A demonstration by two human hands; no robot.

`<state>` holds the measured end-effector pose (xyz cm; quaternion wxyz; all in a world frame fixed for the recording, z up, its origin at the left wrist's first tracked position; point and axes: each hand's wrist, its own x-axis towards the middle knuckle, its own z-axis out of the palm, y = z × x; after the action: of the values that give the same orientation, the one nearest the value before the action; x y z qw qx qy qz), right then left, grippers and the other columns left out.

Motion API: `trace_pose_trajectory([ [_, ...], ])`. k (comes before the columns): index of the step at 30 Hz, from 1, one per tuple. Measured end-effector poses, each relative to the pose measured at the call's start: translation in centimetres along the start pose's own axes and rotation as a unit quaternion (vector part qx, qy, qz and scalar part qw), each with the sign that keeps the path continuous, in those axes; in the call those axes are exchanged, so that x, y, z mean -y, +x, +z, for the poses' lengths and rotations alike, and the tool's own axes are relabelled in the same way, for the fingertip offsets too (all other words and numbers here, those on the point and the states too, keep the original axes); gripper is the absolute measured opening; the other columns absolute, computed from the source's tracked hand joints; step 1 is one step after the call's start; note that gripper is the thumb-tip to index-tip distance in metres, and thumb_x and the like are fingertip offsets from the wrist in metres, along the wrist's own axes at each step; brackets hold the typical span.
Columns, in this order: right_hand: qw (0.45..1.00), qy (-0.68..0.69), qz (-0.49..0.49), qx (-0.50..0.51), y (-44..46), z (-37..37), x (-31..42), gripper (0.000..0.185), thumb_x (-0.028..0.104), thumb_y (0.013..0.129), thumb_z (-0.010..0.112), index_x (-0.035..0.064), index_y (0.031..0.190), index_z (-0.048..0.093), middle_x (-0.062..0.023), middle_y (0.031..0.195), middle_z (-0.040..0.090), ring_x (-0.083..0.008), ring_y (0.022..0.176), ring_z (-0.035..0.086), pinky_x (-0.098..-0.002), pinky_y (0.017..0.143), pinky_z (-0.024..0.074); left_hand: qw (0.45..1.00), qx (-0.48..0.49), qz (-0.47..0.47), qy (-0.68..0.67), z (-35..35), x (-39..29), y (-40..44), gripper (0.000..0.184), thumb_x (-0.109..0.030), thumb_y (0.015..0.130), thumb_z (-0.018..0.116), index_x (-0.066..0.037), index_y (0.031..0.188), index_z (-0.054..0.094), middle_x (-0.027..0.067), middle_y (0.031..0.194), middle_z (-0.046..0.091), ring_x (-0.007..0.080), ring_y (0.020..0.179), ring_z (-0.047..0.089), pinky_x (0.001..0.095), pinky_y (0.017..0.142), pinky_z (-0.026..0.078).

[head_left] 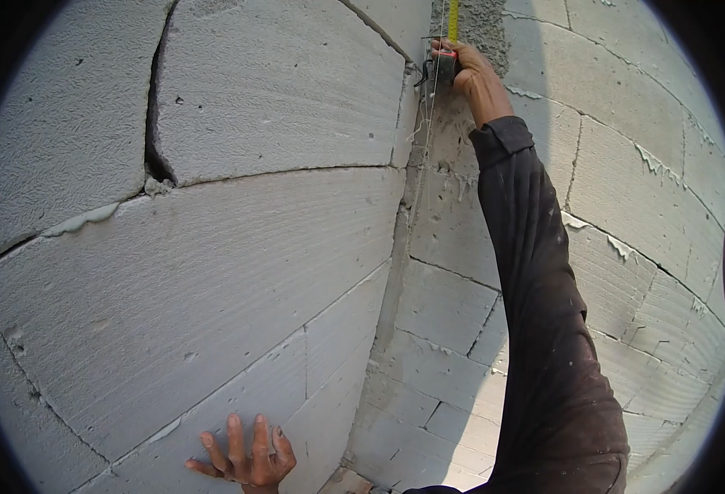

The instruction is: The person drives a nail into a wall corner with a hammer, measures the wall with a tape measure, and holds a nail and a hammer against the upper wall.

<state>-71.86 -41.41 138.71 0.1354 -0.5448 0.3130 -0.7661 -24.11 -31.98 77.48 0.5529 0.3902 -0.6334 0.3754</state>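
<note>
High in the corner, my right hand is closed around a tape measure with a dark case and some red on it. Its yellow blade runs upward out of the top of the view. A thin string hangs beside the case, close to the corner joint. Low on the left-hand wall of pale blocks, my left hand lies with fingers spread against the surface. Nothing shows in that hand.
A second block wall meets the first at the corner, with hardened mortar sticking out of its joints. Rough grey mortar covers a strip near the top. A wide gap splits two blocks at upper left.
</note>
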Motion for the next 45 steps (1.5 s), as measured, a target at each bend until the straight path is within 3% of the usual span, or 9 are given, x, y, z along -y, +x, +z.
trace_pose_trajectory([
  [11,0.998,-0.062,0.009,0.001,-1.0,2.0,1.0,0.020,0.005,0.106,0.052,-0.0019,0.118,0.066,-0.0160,0.100,0.078,-0.0194,0.068,0.076,-0.0290,0.055,0.0651,1.000,-0.007,-0.003,0.016,-0.4,-0.6,1.2,0.022,-0.032,0.081,0.065,-0.027,0.101,0.074,0.0042,0.149,0.057,0.0370,0.159,0.024,0.0697,0.128,-0.007],
  [20,0.998,-0.056,-0.003,0.002,-1.4,1.9,0.5,0.021,0.009,0.107,0.053,-0.0009,0.121,0.066,-0.0162,0.107,0.078,-0.0196,0.073,0.078,-0.0293,0.059,0.0667,1.000,-0.017,-0.007,0.008,0.3,-0.2,0.3,0.023,-0.032,0.078,0.064,-0.029,0.099,0.074,0.0017,0.149,0.058,0.0353,0.158,0.026,0.0680,0.129,-0.006],
  [23,0.999,-0.045,0.004,0.030,-1.4,1.5,0.5,0.022,0.011,0.107,0.055,-0.0006,0.121,0.066,-0.0149,0.106,0.078,-0.0195,0.073,0.077,-0.0299,0.057,0.0661,1.000,-0.021,-0.004,0.012,0.5,-0.1,0.0,0.024,-0.033,0.081,0.064,-0.029,0.102,0.075,0.0031,0.147,0.059,0.0368,0.158,0.027,0.0702,0.128,-0.007],
  [30,0.982,-0.142,-0.109,-0.063,-5.0,-0.4,1.9,0.027,0.024,0.107,0.062,0.0047,0.123,0.072,-0.0034,0.094,0.074,-0.0116,0.074,0.066,-0.0262,0.061,0.0581,0.999,-0.038,-0.002,0.001,0.8,0.0,-0.3,0.025,-0.030,0.080,0.068,-0.027,0.102,0.077,0.0037,0.146,0.062,0.0381,0.157,0.029,0.0705,0.128,-0.006],
  [35,0.879,-0.407,-0.245,-0.042,-10.3,-4.5,8.7,0.028,0.025,0.106,0.062,0.0052,0.122,0.075,-0.0002,0.085,0.069,-0.0082,0.072,0.058,-0.0268,0.064,0.0496,0.999,-0.031,-0.007,-0.017,0.5,-0.1,-0.3,0.025,-0.031,0.081,0.068,-0.025,0.104,0.078,0.0048,0.145,0.063,0.0384,0.157,0.029,0.0701,0.127,-0.005],
  [38,0.772,-0.589,-0.234,-0.045,-14.4,-4.0,13.3,0.028,0.029,0.105,0.062,0.0117,0.122,0.076,-0.0005,0.084,0.069,-0.0076,0.074,0.059,-0.0268,0.068,0.0491,0.999,-0.037,-0.010,-0.028,0.6,-0.2,-0.2,0.025,-0.031,0.083,0.067,-0.025,0.104,0.078,0.0055,0.145,0.063,0.0384,0.157,0.029,0.0698,0.127,-0.006],
  [41,0.674,-0.694,-0.252,-0.018,-14.9,-4.5,16.3,0.027,0.032,0.104,0.062,0.0178,0.120,0.078,0.0009,0.084,0.070,-0.0076,0.071,0.061,-0.0279,0.066,0.0504,0.998,-0.040,-0.013,-0.038,0.7,-0.2,-0.3,0.022,-0.029,0.085,0.067,-0.025,0.103,0.078,0.0056,0.144,0.064,0.0381,0.157,0.029,0.0694,0.127,-0.007],
  [44,0.592,-0.771,-0.226,-0.069,-15.9,-3.6,17.7,0.028,0.034,0.103,0.061,0.0213,0.121,0.078,0.0024,0.084,0.072,-0.0085,0.069,0.064,-0.0297,0.066,0.0525,0.998,-0.042,-0.013,-0.043,0.8,-0.2,-0.4,0.019,-0.026,0.086,0.068,-0.025,0.102,0.077,0.0049,0.143,0.064,0.0374,0.157,0.029,0.0687,0.127,-0.008],
  [45,0.582,-0.783,-0.212,-0.056,-15.6,-3.6,18.5,0.027,0.033,0.103,0.061,0.0231,0.121,0.078,0.0032,0.082,0.072,-0.0087,0.066,0.064,-0.0307,0.064,0.0534,0.998,-0.043,-0.013,-0.043,0.9,-0.2,-0.5,0.018,-0.025,0.086,0.069,-0.025,0.102,0.077,0.0047,0.143,0.064,0.0371,0.157,0.029,0.0683,0.127,-0.009],
])
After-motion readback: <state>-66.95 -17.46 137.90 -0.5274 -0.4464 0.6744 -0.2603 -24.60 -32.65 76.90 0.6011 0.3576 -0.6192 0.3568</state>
